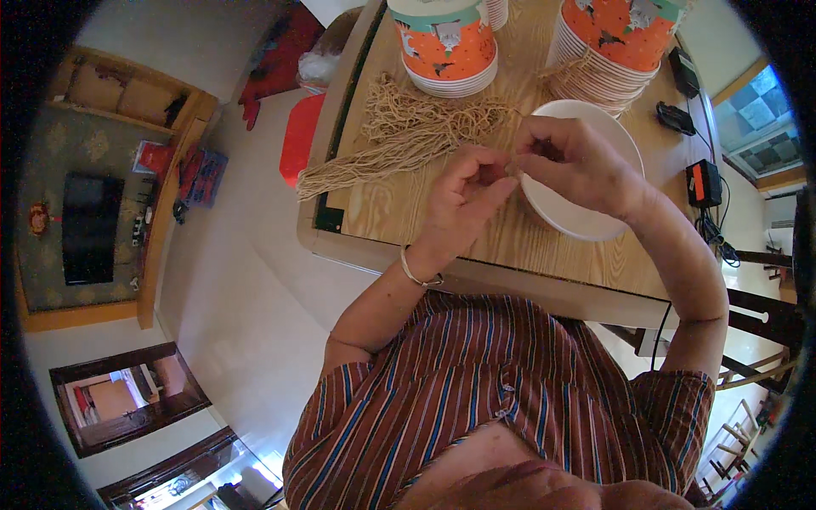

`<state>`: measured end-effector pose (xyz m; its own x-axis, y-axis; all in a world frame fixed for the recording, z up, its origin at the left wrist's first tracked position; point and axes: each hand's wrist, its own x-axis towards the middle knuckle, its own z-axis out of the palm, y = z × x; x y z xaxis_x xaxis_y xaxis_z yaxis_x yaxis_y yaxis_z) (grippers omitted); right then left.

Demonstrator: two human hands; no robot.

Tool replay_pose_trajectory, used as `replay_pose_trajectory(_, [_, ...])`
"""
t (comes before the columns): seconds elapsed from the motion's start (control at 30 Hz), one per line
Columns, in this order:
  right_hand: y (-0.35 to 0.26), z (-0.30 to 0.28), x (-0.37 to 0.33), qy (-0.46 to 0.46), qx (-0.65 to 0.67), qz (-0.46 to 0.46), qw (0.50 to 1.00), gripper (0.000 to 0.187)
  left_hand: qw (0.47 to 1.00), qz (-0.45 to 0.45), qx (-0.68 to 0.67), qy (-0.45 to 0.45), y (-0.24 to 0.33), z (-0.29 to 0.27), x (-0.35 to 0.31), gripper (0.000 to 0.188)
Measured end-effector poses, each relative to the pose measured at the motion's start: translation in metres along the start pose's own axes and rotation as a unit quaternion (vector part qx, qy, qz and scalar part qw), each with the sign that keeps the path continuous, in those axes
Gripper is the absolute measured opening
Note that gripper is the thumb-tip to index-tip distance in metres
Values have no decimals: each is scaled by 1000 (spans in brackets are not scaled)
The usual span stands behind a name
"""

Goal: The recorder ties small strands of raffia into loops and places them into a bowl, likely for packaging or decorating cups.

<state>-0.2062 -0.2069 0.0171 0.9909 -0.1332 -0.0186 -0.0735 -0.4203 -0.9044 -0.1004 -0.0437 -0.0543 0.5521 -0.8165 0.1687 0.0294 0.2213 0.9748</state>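
Over the near rim of a white paper tub (627, 153), my two hands meet with their fingertips almost touching. My left hand (466, 194) pinches a tiny beige bit that looks like twine, mostly covered by the fingers. Thumb and fingers of my right hand (574, 161) are pressed together at the same spot. A long bundle of beige twine (391, 157) lies on the table just beyond my left hand, its far part loose and tangled. One strand runs from it toward the white tub.
Nested orange patterned tubs (446, 55) stand beyond the twine, and a taller stack (608, 51) is at the far right. Black adapters (702, 183) with cables line the right side of the wooden table (374, 212). A red stool (299, 140) is at its left.
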Motion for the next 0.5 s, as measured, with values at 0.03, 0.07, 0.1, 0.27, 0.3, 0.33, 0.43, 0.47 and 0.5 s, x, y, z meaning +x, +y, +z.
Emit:
replay_pose_trajectory(0.03, [2, 1, 0, 3, 10, 7, 1000, 6, 999, 27, 10, -19, 4, 0, 2, 21])
replay_pose_trajectory(0.07, [3, 0, 0, 3, 10, 6, 1000, 6, 998, 54, 20, -38, 6, 0, 4, 20])
replay_pose_trajectory(0.1, [2, 0, 0, 3, -4, -3, 1000, 6, 998, 54, 20, -38, 4, 0, 5, 20])
replay_pose_trajectory(0.27, [-2, 2, 0, 7, -12, 4, 1000, 10, 995, 86, 36, -37, -2, 1, 9, 14])
replay_pose_trajectory(0.3, [-2, 1, 0, -2, -26, -5, 1000, 8, 995, 86, 36, -37, -2, 1, 9, 14])
replay_pose_trajectory(0.33, [-2, 1, 0, -11, -39, -15, 999, 8, 996, 81, 24, -31, -2, 2, 9, 13])
replay_pose_trajectory(0.43, [-10, 4, -1, 13, 29, -26, 999, 17, 993, 98, 49, -35, -4, -2, 10, 14])
replay_pose_trajectory(0.47, [-10, 6, -1, 13, 29, -26, 999, 17, 988, 119, 86, -43, -4, -4, 11, 14])
replay_pose_trajectory(0.5, [-10, 7, -1, 20, 39, -58, 997, 19, 988, 119, 86, -43, -4, -3, 11, 14])
